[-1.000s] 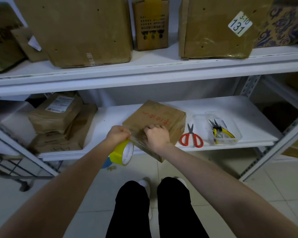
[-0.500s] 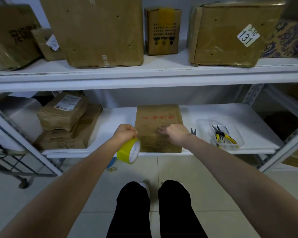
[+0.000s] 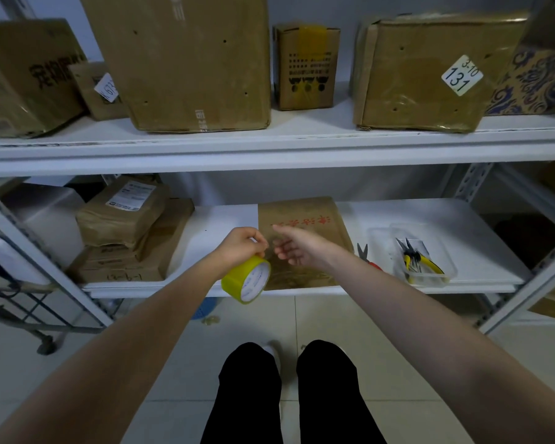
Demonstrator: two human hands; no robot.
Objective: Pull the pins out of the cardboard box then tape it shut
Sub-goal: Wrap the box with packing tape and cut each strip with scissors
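A flat brown cardboard box with red characters lies on the lower white shelf, its near end at the shelf's front edge. My left hand grips a yellow roll of tape at the box's near left corner, the roll hanging below the fingers. My right hand hovers over the box with its fingers loose and spread, right beside the left hand, holding nothing.
Red-handled scissors lie right of the box, partly behind my right forearm. A clear tray holds yellow-handled pliers. Brown parcels are stacked at the shelf's left. Larger boxes fill the upper shelf.
The box went from tilted in my hands to lying flat on the shelf. My right hand lifted off it and opened. My left hand keeps the tape roll.
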